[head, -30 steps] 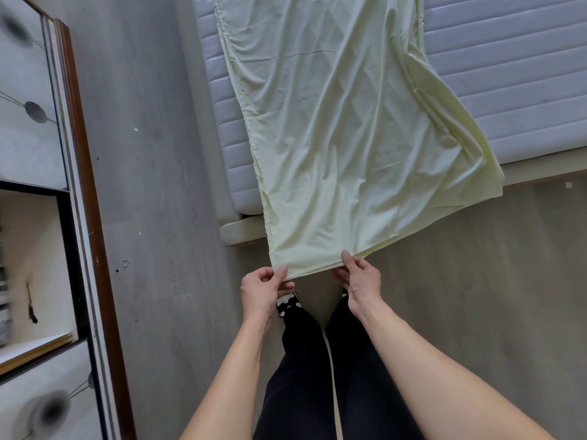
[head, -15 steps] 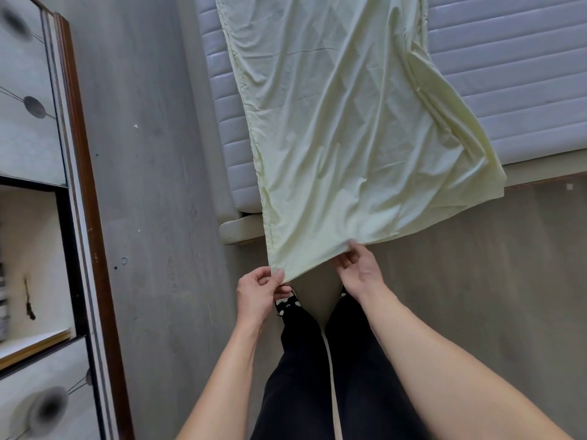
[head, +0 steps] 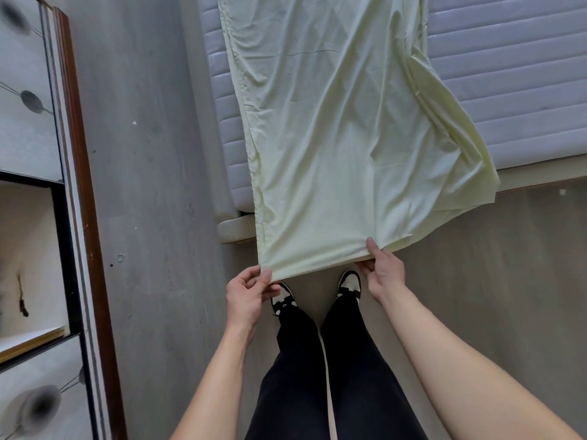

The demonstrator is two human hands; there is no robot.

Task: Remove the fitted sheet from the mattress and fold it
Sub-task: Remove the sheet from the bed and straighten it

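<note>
A pale yellow fitted sheet (head: 333,128) lies folded lengthwise in a long strip over the bare quilted mattress (head: 508,77) and hangs past its near edge. My left hand (head: 247,293) pinches the sheet's near left corner between thumb and fingers. My right hand (head: 382,271) pinches the near edge further right, thumb on top. The edge is stretched between the two hands above my shoes. A loose flap of the sheet droops over the bed edge at the right.
A wooden cabinet with a brown frame (head: 79,217) and an open shelf stands along the left. The pale bed base (head: 236,228) juts out under the mattress corner. Grey floor (head: 152,185) runs between cabinet and bed; my legs and black-and-white shoes (head: 349,282) stand below.
My right hand has slid to the right along the sheet's near edge, so the hands are wider apart and the edge is pulled tauter. The left hand stays on its corner.
</note>
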